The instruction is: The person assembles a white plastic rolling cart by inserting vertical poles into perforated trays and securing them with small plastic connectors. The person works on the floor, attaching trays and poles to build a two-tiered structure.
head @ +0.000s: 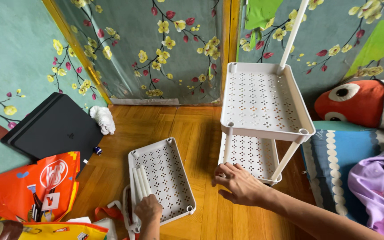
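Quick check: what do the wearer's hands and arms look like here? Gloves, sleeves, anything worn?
Both are bare. The left hand shows no glove, ring or wristband, with only a short bare stretch of wrist in view. The right hand is also ungloved, and its forearm is uncovered to the frame edge: no sleeve, watch or marking visible.

Hands (241,182) at white shelf rack (263,102)

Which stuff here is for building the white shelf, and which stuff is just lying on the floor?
For the shelf:
- left hand holding white tubes
- loose white tray on the floor
- right hand at the half-built rack

Just lying about:
- black console
- white cloth
- orange bag
- fish plush
- purple fabric
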